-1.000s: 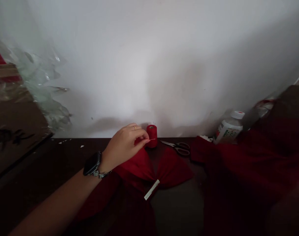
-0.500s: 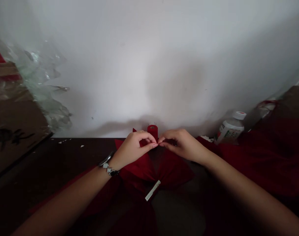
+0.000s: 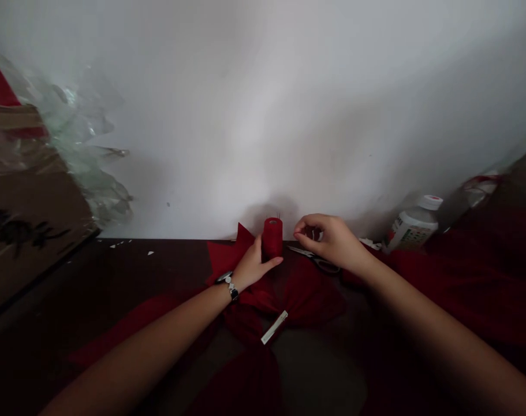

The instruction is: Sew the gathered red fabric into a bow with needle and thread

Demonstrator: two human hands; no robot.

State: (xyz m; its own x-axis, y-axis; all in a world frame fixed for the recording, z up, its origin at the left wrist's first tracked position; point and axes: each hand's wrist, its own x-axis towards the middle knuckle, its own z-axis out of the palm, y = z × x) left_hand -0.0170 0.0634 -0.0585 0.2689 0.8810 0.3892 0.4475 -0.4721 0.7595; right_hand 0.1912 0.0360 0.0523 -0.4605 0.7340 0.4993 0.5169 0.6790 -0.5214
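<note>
My left hand point(image 3: 252, 267) is around the lower part of a red thread spool point(image 3: 272, 236), its thumb in front and its fingers mostly hidden at the left side. Thin pins or needles stick up from the spool's top. To the right, my right hand point(image 3: 323, 234) is closed in a pinch; whatever lies between the fingertips is too fine to make out. Below that hand lies a pair of scissors point(image 3: 306, 252), partly covered by it. Gathered red fabric point(image 3: 310, 294) spreads in front of both hands, with a pale clip point(image 3: 274, 327) across its middle.
A white-capped bottle point(image 3: 414, 224) stands at the right beside heaped red cloth point(image 3: 474, 271). On the left are a cardboard box point(image 3: 33, 196) and crumpled clear plastic point(image 3: 93, 167). The white wall point(image 3: 202, 115) rises behind the dark table point(image 3: 133, 268), where small white scraps lie.
My hands have come apart from a fingertip pinch together. The left has moved to the spool and closed around it; the right has shifted rightward, still pinching. The scissors now show.
</note>
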